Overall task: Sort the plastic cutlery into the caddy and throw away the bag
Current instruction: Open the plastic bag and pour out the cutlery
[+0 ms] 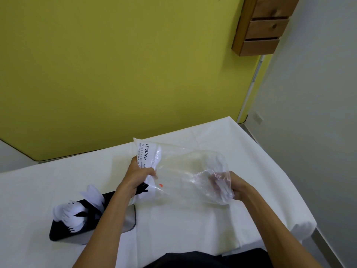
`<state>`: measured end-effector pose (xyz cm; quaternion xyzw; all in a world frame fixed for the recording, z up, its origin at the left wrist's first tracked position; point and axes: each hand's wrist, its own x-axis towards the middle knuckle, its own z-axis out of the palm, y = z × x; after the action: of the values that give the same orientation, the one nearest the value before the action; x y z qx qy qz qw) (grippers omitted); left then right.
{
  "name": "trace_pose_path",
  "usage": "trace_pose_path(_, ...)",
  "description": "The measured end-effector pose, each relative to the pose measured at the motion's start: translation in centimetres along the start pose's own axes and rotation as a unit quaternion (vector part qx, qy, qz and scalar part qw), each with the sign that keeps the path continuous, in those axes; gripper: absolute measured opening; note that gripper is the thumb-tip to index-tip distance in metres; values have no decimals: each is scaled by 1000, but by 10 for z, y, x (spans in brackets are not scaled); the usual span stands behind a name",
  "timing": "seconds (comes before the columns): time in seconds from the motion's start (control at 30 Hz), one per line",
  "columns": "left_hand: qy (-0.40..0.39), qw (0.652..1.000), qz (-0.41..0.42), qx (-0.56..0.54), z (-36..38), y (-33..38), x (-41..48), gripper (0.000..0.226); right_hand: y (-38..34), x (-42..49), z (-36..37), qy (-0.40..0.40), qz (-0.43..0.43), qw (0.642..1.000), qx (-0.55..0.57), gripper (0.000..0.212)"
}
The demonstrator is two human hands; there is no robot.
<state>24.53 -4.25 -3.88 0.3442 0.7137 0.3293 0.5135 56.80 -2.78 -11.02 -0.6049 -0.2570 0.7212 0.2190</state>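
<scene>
Left hand [140, 176] is gripping the printed end of the bag [179, 171], fingers curling round a bunched-up bit of plastic right next to the black "LEISURE" lettering. Right hand [236, 187] is clamping the opposite end, with its fingers showing blurry through the clear film. Between the two hands the bag is hanging stretched out just above the tabletop [193, 225]. It's mostly see-through, with a tiny orange dot near the left hand. Something whitish is showing through the plastic by the right hand, but honestly I can't tell if that's cutlery or just crinkles catching the light.

Moving out to the left, the black caddy [61, 236] is sitting on the tabletop under the left forearm, which is crossing over its near end. White plastic cutlery [73, 211] is sticking out of the top of it. Fork tines are poking out at the front, rounder spoon shapes are sitting behind them, and a few more white pieces are farther back.

A white cloth is covering the whole tabletop. A yellow-green wall [116, 74] is running along behind it, and a small wooden drawer unit [264, 28] is hanging up at the top right.
</scene>
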Motion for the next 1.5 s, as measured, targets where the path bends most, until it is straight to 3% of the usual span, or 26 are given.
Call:
trace_pose_path(0.1,3,1000,-9,-9,6,-4,-4,70,-9,-12,-12,58,-5,990,-130,45)
trace_pose_path(0.2,3,999,-20,-26,14,-9,-7,70,-19,-19,-16,121,-68,968,-211,27)
trace_pose_path(0.3,33,999,-5,-39,20,-17,-8,70,-17,-17,-26,77,-69,983,-153,26)
trace_pose_path(0.4,126,989,12,-77,12,-19,-7,75,-15,-19,-38,-9,-38,999,-33,32)
trace_pose_path(0.5,161,983,12,-89,0,-15,-4,76,-16,-25,-52,80,-54,990,-98,27)
trace_pose_path(0.6,109,992,38,-52,6,-12,-4,74,-14,-28,-50,137,-52,971,-190,38)
trace_pose_path(0.7,93,992,38,-70,16,-12,-5,68,-14,-24,-42,210,-104,946,-223,44)
trace_pose_path(0.83,107,989,43,-91,12,-11,-7,67,-20,-30,-46,331,-137,872,-334,55)
trace_pose_path(0.97,86,988,37,-126,7,-12,-8,60,-29,-35,-46,401,-241,816,-341,32)
trace_pose_path(1.07,33,987,34,-157,15,-11,-11,55,-49,-43,-28,244,-274,903,-223,8)
trace_pose_path(1.2,-4,987,40,-159,30,-13,-21,51,-65,-47,-15,-17,-196,970,-142,17)
trace_pose_path(1.27,0,989,44,-142,31,-17,-22,50,-72,-43,-16,11,-175,969,-177,18)
trace_pose_path(1.37,32,991,41,-127,25,-24,-21,49,-79,-44,-17,157,-219,925,-268,12)
trace_pose_path(1.5,41,994,49,-92,22,-24,-23,54,-76,-51,-10,99,-236,950,-178,8)
